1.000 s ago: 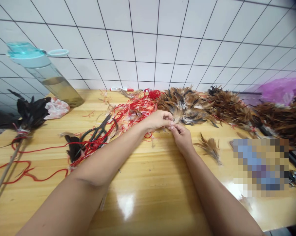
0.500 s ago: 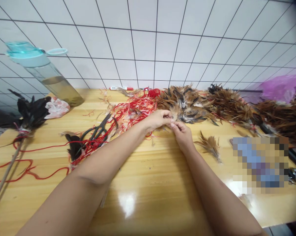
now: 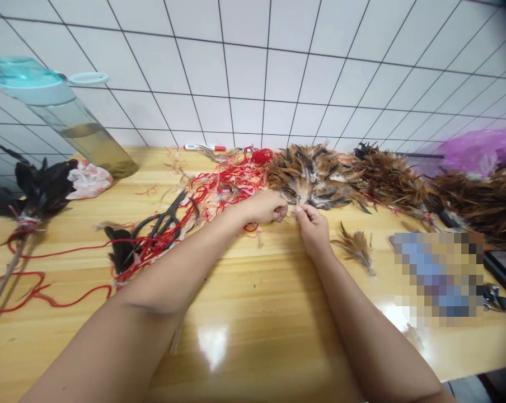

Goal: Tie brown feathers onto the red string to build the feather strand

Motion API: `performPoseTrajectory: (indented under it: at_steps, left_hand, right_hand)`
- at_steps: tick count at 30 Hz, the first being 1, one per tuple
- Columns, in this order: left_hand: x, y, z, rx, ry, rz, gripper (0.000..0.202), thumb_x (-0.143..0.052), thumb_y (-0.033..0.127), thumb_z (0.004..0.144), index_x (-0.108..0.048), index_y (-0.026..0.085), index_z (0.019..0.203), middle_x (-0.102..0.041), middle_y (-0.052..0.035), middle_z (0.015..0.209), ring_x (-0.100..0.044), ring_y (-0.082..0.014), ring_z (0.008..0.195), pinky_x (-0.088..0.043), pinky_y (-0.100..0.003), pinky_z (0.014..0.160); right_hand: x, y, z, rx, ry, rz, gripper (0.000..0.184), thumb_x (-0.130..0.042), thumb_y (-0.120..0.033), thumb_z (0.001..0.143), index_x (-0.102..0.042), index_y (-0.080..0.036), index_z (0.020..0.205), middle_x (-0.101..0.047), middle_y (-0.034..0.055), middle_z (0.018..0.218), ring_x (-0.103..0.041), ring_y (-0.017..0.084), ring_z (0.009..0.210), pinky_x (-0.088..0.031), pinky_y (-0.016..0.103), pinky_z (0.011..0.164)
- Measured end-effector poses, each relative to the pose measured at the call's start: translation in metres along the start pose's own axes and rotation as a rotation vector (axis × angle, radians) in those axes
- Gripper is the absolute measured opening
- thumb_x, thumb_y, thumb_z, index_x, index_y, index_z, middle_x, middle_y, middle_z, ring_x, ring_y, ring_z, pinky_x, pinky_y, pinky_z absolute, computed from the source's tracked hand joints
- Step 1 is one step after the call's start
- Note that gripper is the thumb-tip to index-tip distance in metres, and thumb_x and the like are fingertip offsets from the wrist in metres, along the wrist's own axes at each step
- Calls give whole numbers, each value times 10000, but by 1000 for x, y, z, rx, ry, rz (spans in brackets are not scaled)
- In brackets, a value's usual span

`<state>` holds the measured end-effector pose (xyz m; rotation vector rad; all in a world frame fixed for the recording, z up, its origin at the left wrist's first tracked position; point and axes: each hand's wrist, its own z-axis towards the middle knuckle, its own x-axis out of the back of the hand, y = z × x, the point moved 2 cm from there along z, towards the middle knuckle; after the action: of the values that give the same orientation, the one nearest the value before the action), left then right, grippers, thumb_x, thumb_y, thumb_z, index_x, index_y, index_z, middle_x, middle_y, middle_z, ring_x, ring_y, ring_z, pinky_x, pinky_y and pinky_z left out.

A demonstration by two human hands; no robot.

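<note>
My right hand point(image 3: 312, 225) pinches a light brown feather point(image 3: 304, 193) by its base, at the front edge of a fanned pile of brown feathers point(image 3: 320, 162). Just left of it, my left hand point(image 3: 270, 206) is closed with the fingers curled in; a thin pale bit shows by its fingertips, too small to name. Beside my left hand lies a tangle of red string point(image 3: 219, 187) mixed with feather scraps. A small loose tuft of brown feathers point(image 3: 356, 246) rests on the table, right of my right wrist.
Black scissors point(image 3: 167, 218) lie left of my left forearm, near black feathers point(image 3: 121, 249) and red string. A stick with black feathers point(image 3: 24, 224), a water bottle point(image 3: 85, 131) and a marker point(image 3: 205, 148) are farther off. More feather bundles point(image 3: 396, 176) and a blurred-out object point(image 3: 437, 280) lie right.
My hands, which were touching at the fingertips, have drawn slightly apart. The left has moved a little left and its fingers have curled in. The view has shifted slightly.
</note>
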<state>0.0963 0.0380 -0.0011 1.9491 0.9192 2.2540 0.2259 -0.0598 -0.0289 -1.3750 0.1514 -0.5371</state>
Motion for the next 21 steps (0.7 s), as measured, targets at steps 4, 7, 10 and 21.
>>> performPoseTrajectory:
  at_steps: [4, 7, 10, 21]
  left_hand:
    - [-5, 0, 3, -26, 59, 123, 133, -554, 129, 752, -682, 164, 736, -611, -45, 776, -522, -155, 762, -368, -249, 697]
    - [5, 2, 0, -19, 146, 92, 137, -522, 153, 784, -658, 164, 790, -615, -45, 801, -521, -162, 784, -368, -258, 722]
    - [17, 7, -5, 25, 163, 0, 140, -504, 139, 782, -635, 174, 816, -617, -17, 751, -521, -142, 714, -361, -242, 679]
    - [25, 25, -8, -64, 124, 191, 147, -514, 164, 841, -660, 174, 830, -640, -49, 842, -566, -156, 794, -380, -250, 697]
  right_hand:
    - [-1, 2, -1, 9, 14, -56, 289, -526, -439, 793, -652, -183, 747, -588, 1, 658, -475, 144, 644, -394, 272, 644]
    - [1, 4, 0, 14, 48, -108, 300, -521, -435, 801, -665, -175, 756, -608, 11, 685, -503, 151, 661, -404, 280, 668]
    - [2, 6, 0, 34, 63, -162, 303, -519, -425, 810, -683, -174, 770, -623, 20, 709, -523, 161, 686, -407, 289, 689]
    - [1, 6, 2, 124, 13, -283, 282, -522, -420, 800, -677, -204, 704, -620, 24, 660, -535, 188, 685, -392, 299, 669]
